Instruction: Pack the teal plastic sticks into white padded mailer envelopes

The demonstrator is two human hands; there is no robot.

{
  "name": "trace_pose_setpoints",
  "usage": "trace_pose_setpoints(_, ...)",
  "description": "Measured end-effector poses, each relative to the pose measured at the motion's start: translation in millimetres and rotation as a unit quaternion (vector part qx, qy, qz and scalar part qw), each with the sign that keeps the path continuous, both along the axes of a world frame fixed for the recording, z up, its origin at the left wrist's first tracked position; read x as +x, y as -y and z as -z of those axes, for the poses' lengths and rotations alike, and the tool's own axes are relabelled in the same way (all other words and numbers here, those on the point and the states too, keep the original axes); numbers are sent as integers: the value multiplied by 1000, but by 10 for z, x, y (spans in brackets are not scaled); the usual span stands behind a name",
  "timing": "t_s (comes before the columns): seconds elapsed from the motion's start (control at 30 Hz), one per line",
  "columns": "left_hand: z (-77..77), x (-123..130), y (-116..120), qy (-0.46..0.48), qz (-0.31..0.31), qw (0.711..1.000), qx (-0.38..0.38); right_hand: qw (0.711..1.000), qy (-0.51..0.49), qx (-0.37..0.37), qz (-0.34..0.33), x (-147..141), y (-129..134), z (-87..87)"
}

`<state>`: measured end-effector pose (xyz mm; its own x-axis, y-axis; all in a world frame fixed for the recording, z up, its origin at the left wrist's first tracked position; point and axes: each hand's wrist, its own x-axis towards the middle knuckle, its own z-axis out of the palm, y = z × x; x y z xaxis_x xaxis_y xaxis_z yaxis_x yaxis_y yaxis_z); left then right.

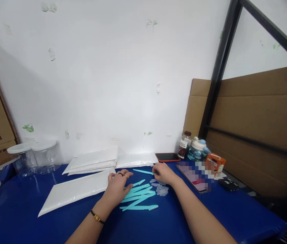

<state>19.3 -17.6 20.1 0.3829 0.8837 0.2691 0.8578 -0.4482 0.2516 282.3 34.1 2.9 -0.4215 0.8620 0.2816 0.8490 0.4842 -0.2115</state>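
Observation:
Several turquoise eyebrow razors (138, 196) lie in a loose, crossed pile on the blue table. My right hand (164, 173) is closed, its fingertips pinching one end of a single turquoise eyebrow razor (142, 171) that points left, beyond the pile. Just under that hand is a small heap of translucent plastic caps (162, 190). At the pile's left edge, my left hand (119, 185) rests with fingers apart and nothing visible in them. Beside it is a white padded envelope (76, 195), whose right end is partly hidden by my fingers.
More white envelopes (92, 159) are stacked by the wall. Two clear jars (45, 157) stand left. On the right are an orange-edged phone (168, 157), a brown-capped bottle (184, 145), a blue water bottle (196, 150), another phone (191, 177) and an orange box (216, 162).

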Motion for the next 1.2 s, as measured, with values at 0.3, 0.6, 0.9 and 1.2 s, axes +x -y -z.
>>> trace_pose_setpoints(0.3, 57, 67, -12, -12, 10, 999, 32, 999, 27, 13, -39, -160, 65, -62)
trace_pose_setpoints(0.6, 104, 40, -31, 11, 4, 999, 42, 998, 16, 29, -52, -203, 88, -72)
trace_pose_setpoints(0.9, 39, 15, -37, -1, 25, 999, 37, 986, -63, -10, -152, -457, 297, -245)
trace_pose_setpoints(1.2, 23, -175, -106, 77, -16, 997, -2, 990, -100, -74, -67, 64, 120, -95)
